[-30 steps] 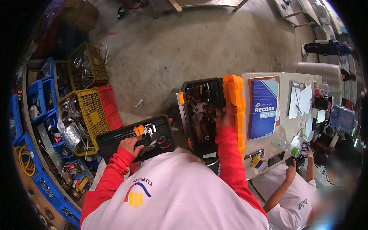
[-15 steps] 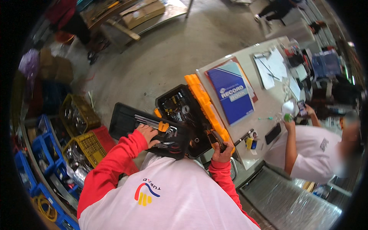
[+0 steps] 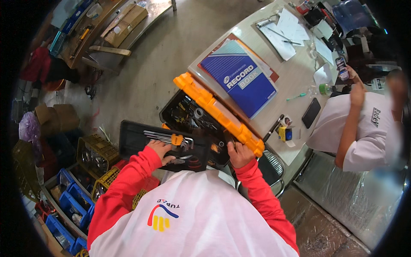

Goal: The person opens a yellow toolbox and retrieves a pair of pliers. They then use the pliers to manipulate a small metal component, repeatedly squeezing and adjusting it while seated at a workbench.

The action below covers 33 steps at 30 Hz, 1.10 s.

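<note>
My left hand [image 3: 159, 152] lies over the near edge of a black tool tray [image 3: 132, 139], fingers resting on it and thumb spread. In the tray sit several hex keys [image 3: 159, 136] in an orange holder and pliers with red-and-black handles [image 3: 194, 162]. Beyond the tray is an open black toolbox [image 3: 171, 107] full of loose tools, its orange lid [image 3: 214, 109] leaning against the table. My right hand [image 3: 240, 154] is closed at the toolbox's near right end, beside the lid. What its fingers hold is hidden. A small orange-and-black item [image 3: 215, 148] shows inside the toolbox.
The table [image 3: 295, 111] carries a blue record book [image 3: 242, 81], papers, a phone [image 3: 311, 113] and a small yellow-and-blue box [image 3: 284, 133]. A person in white [image 3: 359, 124] holds a phone at right. Blue bins [image 3: 70, 205] and yellow crates [image 3: 96, 154] stand left; a chair [image 3: 272, 169] is beside me.
The view has shifted. My right hand has lowered the orange-and-black tool it held up toward the toolbox, and that tool no longer shows in its fingers. My left hand stays on the tray.
</note>
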Available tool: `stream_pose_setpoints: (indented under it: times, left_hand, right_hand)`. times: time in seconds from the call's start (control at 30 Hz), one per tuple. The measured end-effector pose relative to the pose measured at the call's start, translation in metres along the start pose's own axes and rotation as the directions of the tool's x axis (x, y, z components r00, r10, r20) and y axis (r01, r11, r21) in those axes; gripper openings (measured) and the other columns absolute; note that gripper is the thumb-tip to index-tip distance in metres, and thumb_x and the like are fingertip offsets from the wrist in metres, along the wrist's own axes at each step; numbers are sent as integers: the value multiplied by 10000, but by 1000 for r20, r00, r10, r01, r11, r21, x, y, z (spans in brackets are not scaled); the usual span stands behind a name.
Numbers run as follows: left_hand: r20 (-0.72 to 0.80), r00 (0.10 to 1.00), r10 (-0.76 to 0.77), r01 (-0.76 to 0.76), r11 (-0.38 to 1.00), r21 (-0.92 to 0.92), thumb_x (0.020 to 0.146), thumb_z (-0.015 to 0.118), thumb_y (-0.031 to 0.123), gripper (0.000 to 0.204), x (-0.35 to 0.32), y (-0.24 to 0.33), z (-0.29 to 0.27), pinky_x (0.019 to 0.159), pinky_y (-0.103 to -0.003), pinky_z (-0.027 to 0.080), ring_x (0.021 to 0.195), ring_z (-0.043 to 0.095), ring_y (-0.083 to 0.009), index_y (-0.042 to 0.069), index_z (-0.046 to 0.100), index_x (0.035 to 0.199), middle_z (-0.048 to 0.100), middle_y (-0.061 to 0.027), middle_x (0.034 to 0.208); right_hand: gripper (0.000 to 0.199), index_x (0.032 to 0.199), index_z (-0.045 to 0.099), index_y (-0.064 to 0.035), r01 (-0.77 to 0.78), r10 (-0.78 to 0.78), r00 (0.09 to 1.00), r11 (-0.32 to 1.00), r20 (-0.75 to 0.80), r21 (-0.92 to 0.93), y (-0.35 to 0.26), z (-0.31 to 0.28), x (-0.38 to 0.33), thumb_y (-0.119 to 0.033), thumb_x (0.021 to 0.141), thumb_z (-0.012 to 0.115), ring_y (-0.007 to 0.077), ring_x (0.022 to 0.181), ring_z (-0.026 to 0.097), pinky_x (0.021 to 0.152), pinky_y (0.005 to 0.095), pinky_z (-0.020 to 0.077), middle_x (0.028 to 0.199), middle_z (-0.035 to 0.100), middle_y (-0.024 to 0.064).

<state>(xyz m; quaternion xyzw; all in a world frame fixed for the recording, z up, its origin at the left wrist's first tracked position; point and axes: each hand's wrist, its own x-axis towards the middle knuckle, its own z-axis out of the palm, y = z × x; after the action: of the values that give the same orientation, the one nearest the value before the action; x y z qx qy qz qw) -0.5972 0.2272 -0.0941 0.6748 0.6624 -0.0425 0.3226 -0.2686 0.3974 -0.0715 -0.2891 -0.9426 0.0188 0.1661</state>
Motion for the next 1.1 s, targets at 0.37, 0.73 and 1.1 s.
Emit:
stream_pose_setpoints:
  times: [0.37,0.73,1.1]
  left_hand:
    - [-229,831,-506,442,852,-280,781,737,445,372,-134,-11,81,751,-454,429,823,589,-345,111,626,902,632,-131,831]
    - [-74,672,-736,616,612,-495,783,727,434,362,-191,41,142,778,-438,422,857,598,-325,113,637,924,654,-103,868]
    - [-9,665,-747,646,581,-495,801,727,434,404,-191,59,154,811,-425,443,866,606,-328,107,658,1027,665,-123,876]
  right_hand:
    - [215,1021,667,-186,199,-119,821,976,558,-85,-19,62,54,-156,818,600,265,778,633,733,439,490,917,650,55]
    - [450,1204,594,-149,173,-105,620,985,778,-5,-25,208,128,-257,791,738,323,1141,597,976,510,446,1236,606,144]
    - [811,1340,460,-61,-293,197,660,956,725,6,-81,284,149,-345,696,862,387,1229,526,1038,443,449,1328,539,226]
